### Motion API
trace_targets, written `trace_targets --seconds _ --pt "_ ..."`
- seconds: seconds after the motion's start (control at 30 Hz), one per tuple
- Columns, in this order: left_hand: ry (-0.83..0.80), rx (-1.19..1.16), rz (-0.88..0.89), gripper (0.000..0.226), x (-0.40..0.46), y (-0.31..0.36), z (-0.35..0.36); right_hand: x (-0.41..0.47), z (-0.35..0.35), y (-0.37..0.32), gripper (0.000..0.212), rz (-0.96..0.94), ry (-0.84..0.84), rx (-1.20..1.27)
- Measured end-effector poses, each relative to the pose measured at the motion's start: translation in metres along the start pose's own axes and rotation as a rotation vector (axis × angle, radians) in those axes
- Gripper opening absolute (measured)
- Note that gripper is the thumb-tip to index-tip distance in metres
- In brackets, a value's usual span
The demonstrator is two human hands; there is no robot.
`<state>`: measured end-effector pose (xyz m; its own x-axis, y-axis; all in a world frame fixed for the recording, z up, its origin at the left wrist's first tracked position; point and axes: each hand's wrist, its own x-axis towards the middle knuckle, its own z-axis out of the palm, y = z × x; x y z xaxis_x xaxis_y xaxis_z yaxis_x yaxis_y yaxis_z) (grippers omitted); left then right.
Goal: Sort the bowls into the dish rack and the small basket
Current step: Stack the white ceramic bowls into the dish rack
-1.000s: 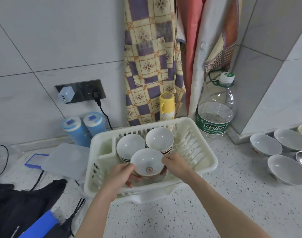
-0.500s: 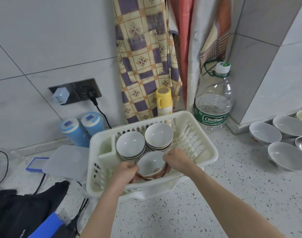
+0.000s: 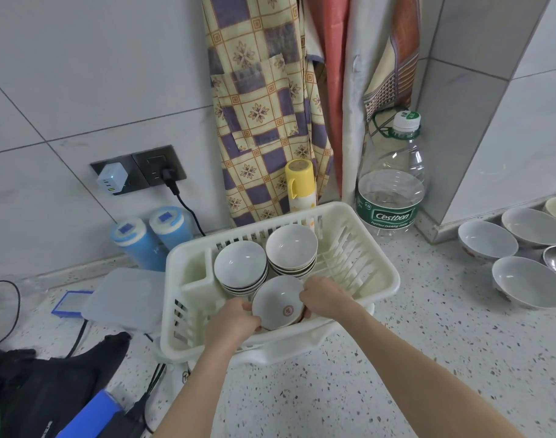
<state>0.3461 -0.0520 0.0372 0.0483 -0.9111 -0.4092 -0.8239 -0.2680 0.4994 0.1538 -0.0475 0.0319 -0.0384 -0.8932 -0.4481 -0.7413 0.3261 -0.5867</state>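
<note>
A white bowl with a red emblem (image 3: 278, 303) sits tilted at the near edge of the cream dish rack (image 3: 381, 273), gripped on both sides: left hand (image 3: 230, 322) and right hand (image 3: 325, 297) fingers closed on its rim. Two bowl stacks (image 3: 240, 267) stand behind it; loose bowls (image 3: 487, 240) lie well apart on the speckled floor (image 3: 396, 358).

"C'estbon" and "Purified Drinking Water" stood on the green label (image 3: 388, 214) of the water bottle (image 3: 393, 178), other marks too small to read

Cream dish rack (image 3: 377, 276), white bowl (image 3: 278, 303) with a red emblem, yellow-and-purple checked cloth (image 3: 260, 105), speckled worktop (image 3: 396, 358).
</note>
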Motion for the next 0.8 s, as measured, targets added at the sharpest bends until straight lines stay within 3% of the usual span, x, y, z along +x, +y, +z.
trace_targets --seconds 0.67,0.8 --pt "0.032 0.067 -0.026 0.041 0.0050 -0.0070 0.0062 -0.0024 0.0058 0.0004 0.021 0.031 0.090 -0.214" --pt "0.072 -0.002 -0.040 0.044 0.0058 -0.0072 0.0064 -0.0036 0.0094 -0.0015 0.029 0.036 0.238 -0.147"
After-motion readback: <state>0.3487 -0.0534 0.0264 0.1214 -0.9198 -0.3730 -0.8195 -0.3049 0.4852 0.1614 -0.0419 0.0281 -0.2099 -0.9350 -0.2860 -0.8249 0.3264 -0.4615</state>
